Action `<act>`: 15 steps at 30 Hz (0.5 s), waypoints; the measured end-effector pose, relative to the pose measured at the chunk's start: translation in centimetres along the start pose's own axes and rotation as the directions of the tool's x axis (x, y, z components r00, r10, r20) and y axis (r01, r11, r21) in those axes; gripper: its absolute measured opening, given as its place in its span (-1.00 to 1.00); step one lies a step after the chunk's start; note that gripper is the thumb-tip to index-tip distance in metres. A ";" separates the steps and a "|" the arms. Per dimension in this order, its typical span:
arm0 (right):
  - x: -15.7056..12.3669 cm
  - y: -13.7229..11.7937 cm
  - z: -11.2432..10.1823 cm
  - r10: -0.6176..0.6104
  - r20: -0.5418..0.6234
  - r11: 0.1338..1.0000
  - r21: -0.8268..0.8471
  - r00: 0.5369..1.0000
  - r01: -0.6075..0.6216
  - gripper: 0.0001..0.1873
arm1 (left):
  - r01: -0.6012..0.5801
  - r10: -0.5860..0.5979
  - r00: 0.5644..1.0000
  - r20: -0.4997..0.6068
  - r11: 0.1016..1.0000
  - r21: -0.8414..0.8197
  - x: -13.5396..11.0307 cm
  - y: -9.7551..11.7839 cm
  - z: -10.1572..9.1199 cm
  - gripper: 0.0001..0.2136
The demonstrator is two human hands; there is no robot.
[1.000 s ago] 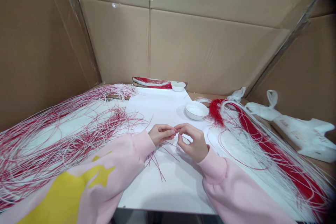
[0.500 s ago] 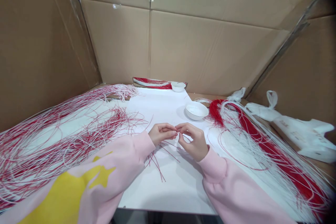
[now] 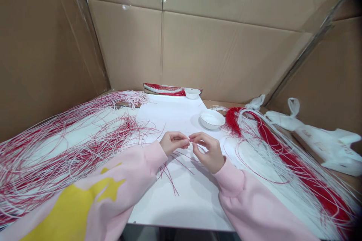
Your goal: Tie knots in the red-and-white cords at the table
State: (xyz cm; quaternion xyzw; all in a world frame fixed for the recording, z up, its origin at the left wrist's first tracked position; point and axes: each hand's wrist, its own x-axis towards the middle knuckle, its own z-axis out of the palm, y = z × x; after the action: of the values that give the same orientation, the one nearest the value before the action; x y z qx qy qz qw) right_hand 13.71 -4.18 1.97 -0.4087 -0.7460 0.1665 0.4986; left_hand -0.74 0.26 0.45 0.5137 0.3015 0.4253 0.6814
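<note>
My left hand (image 3: 174,143) is closed in a pinch, thumb against the fingers, over the middle of the white sheet. Thin red cords (image 3: 170,180) trail out beneath it and fan toward the sheet's near side. Fingertip to fingertip with it, my right hand (image 3: 209,153) curves its thumb and index finger into a ring. Something tiny and pale shows where the two hands meet, too small to name. The fingers partly hide the cords' upper ends.
Red and white cords (image 3: 93,154) spread in long bundles at left. Another red and white bundle (image 3: 285,154) lies at right, beside white plastic bags (image 3: 325,143). A white bowl (image 3: 212,119) and a smaller bowl (image 3: 192,93) stand farther back. Cardboard walls (image 3: 198,45) enclose the table.
Both hands stay almost in place. The right thumb and index finger have shifted very slightly at the meeting point; the cords lie nearly as before.
</note>
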 end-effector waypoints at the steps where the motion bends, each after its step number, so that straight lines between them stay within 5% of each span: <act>1: 0.0 0.0 0.0 0.005 -0.001 1.000 -0.002 1.000 -0.005 -0.92 | -0.008 0.008 1.000 -0.004 1.000 0.012 0.0 0.0 0.0 -0.74; 15: -0.1 0.4 0.1 0.076 0.024 0.997 -0.031 0.997 -0.075 -0.90 | -0.109 0.113 0.993 -0.024 0.986 0.129 0.0 -0.2 0.0 -0.76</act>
State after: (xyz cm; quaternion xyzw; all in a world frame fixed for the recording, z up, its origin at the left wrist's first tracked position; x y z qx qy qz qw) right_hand 13.80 -4.02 1.63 -0.4420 -0.7387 0.1791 0.4762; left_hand -0.63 0.26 0.25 0.5655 0.3094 0.4505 0.6177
